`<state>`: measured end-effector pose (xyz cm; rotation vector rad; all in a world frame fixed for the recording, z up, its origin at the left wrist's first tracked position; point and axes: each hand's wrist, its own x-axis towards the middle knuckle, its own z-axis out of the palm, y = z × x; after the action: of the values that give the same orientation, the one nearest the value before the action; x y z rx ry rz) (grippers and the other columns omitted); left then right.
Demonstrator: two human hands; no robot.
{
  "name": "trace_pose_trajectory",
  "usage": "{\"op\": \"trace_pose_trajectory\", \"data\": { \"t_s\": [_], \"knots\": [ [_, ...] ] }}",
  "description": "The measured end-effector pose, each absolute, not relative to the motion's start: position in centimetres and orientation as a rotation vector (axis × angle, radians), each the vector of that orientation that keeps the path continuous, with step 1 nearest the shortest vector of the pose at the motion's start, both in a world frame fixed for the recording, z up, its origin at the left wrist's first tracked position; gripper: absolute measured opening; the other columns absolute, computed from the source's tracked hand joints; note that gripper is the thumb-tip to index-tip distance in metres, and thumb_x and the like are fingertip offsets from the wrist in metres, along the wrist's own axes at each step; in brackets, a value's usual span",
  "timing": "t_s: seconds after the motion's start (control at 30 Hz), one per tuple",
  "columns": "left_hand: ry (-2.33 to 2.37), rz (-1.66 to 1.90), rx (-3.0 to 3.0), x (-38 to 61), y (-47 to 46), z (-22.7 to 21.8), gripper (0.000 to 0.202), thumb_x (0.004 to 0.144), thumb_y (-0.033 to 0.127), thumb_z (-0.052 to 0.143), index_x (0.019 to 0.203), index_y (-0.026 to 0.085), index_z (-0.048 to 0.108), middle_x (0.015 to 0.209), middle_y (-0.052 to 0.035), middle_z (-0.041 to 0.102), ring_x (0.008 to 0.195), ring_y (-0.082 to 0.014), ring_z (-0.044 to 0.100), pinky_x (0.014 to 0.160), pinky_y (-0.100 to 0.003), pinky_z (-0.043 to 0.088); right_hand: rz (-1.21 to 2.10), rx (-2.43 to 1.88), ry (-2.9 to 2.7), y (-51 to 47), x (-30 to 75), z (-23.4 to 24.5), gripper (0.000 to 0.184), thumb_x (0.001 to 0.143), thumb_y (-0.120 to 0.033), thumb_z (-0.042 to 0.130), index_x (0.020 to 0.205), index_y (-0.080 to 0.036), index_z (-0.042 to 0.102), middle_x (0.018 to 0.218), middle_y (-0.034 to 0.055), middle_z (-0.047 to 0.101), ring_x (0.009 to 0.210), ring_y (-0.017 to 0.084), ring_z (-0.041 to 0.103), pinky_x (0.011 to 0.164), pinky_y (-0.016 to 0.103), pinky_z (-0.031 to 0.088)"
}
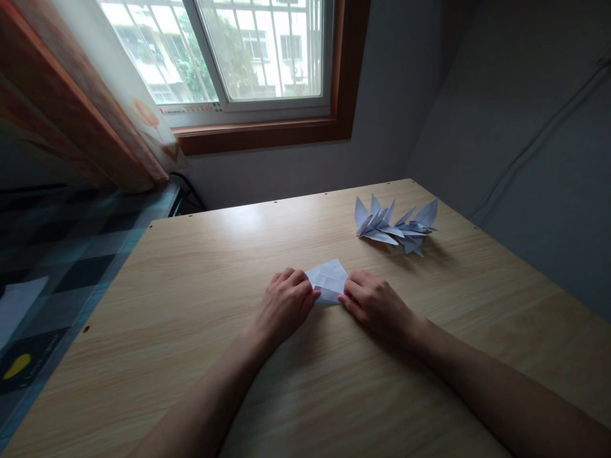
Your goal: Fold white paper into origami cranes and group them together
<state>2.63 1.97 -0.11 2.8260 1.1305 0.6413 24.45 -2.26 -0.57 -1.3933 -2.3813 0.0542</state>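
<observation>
A small white sheet of folded paper (329, 277) with crease lines lies between my hands, low over the wooden table (210, 280). My left hand (289, 298) pinches its left side, thumb near the lower edge. On the opposite side, my right hand (375, 298) grips the paper with curled fingers. Parts of both edges are hidden under the fingers. Farther back on the right sit several folded paper cranes (396, 226) in a cluster, their pointed wings overlapping; none of them is touched by a hand.
Left of the table is a bed with a checked cover (95, 267), and a white sheet (21, 305) lies on it. A patterned curtain (86, 95) hangs beside the barred window (262, 51). Along the right wall runs a cable (534, 140).
</observation>
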Motion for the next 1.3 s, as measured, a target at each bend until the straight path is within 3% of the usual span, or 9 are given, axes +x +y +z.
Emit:
{"op": "trace_pose_trajectory", "data": {
  "t_s": [0.23, 0.33, 0.47, 0.6, 0.8, 0.97, 1.07, 1.17, 1.3],
  "knots": [
    [1.281, 0.579, 2.864, 2.9, 1.7, -0.2, 0.018, 0.091, 0.032, 0.057, 0.08, 0.018, 0.062, 0.087, -0.0064, 0.063, 0.082, -0.0211, 0.054, 0.075, -0.036, 0.043, 0.091, -1.489, -2.358, -2.3, 24.0, -0.5, 0.014, 0.093, -0.024, 0.056, 0.08, -0.018, 0.059, 0.089, 0.0069, 0.061, 0.086, 0.021, 0.055, 0.072, 0.03, 0.043],
    [1.216, 0.591, 2.883, 2.8, 1.6, -0.2, 0.01, 0.091, 0.025, 0.057, 0.095, 0.019, 0.064, 0.094, -0.0066, 0.065, 0.088, -0.0221, 0.055, 0.078, -0.036, 0.044, 0.129, -1.512, -2.334, -2.4, 24.0, -0.3, 0.009, 0.092, -0.023, 0.057, 0.085, -0.018, 0.059, 0.09, 0.0063, 0.062, 0.087, 0.022, 0.056, 0.074, 0.031, 0.043],
    [0.965, 0.598, 3.006, 2.7, 1.7, -0.1, 0.025, 0.091, 0.015, 0.054, 0.109, 0.027, 0.065, 0.113, -0.0059, 0.064, 0.098, -0.0217, 0.056, 0.084, -0.036, 0.041, 0.173, -1.52, -2.327, -2.7, 24.0, 0.0, 0.007, 0.092, -0.017, 0.054, 0.093, -0.02, 0.061, 0.094, 0.005, 0.063, 0.088, 0.02, 0.057, 0.073, 0.028, 0.041],
    [0.805, 0.512, 3.095, 2.7, 1.6, 0.2, 0.022, 0.091, 0.016, 0.054, 0.106, 0.026, 0.066, 0.108, -0.0044, 0.067, 0.098, -0.0211, 0.057, 0.084, -0.036, 0.04, 0.106, -1.577, -2.413, -2.9, 24.1, 0.3, 0.019, 0.094, -0.013, 0.049, 0.08, -0.019, 0.06, 0.082, 0.0045, 0.062, 0.074, 0.017, 0.057, 0.065, 0.027, 0.036],
    [0.889, 0.498, 3.081, 3.1, 1.1, 0.7, 0.02, 0.085, 0.013, 0.055, 0.099, 0.022, 0.066, 0.102, -0.0057, 0.069, 0.095, -0.0227, 0.058, 0.083, -0.038, 0.041, 0.209, -1.462, -2.475, -3.6, 23.7, 0.5, 0.016, 0.088, -0.011, 0.053, 0.076, -0.018, 0.06, 0.078, 0.0043, 0.064, 0.068, 0.016, 0.057, 0.063, 0.027, 0.035],
    [0.993, 0.523, 3.026, 3.3, 0.9, 0.8, 0.016, 0.087, 0.02, 0.054, 0.097, 0.019, 0.066, 0.101, -0.0067, 0.071, 0.096, -0.0239, 0.06, 0.084, -0.04, 0.041, 0.395, -1.248, -2.507, -4.8, 22.6, 0.7, 0.016, 0.092, -0.019, 0.051, 0.08, -0.018, 0.062, 0.079, 0.0041, 0.065, 0.067, 0.015, 0.057, 0.062, 0.026, 0.038],
    [1.012, 0.52, 3.013, 3.3, 1.0, 0.6, 0.019, 0.088, 0.028, 0.056, 0.101, 0.018, 0.066, 0.106, -0.0078, 0.07, 0.099, -0.0251, 0.061, 0.086, -0.041, 0.04, 0.539, -1.02, -2.483, -4.8, 22.5, 0.5, 0.01, 0.086, -0.014, 0.054, 0.087, -0.018, 0.064, 0.086, 0.0046, 0.065, 0.074, 0.016, 0.059, 0.067, 0.025, 0.043],
    [1.015, 0.525, 3.002, 3.3, 1.0, 0.4, 0.026, 0.088, 0.036, 0.058, 0.105, 0.017, 0.066, 0.113, -0.0098, 0.069, 0.102, -0.0271, 0.061, 0.088, -0.042, 0.04, 0.609, -0.868, -2.408, -4.1, 23.2, 0.0, 0.032, 0.074, -0.003, 0.055, 0.101, -0.017, 0.064, 0.093, 0.006, 0.067, 0.083, 0.017, 0.061, 0.076, 0.026, 0.048],
    [1.012, 0.52, 2.976, 3.2, 1.2, 0.3, 0.031, 0.087, 0.039, 0.06, 0.108, 0.017, 0.066, 0.116, -0.0103, 0.068, 0.106, -0.0287, 0.061, 0.09, -0.043, 0.042, 0.334, -0.993, -2.376, -2.9, 24.8, -0.5, 0.051, 0.063, 0.003, 0.054, 0.108, -0.018, 0.063, 0.115, 0.0106, 0.063, 0.105, 0.026, 0.055, 0.092, 0.04, 0.046]
  ]
}}
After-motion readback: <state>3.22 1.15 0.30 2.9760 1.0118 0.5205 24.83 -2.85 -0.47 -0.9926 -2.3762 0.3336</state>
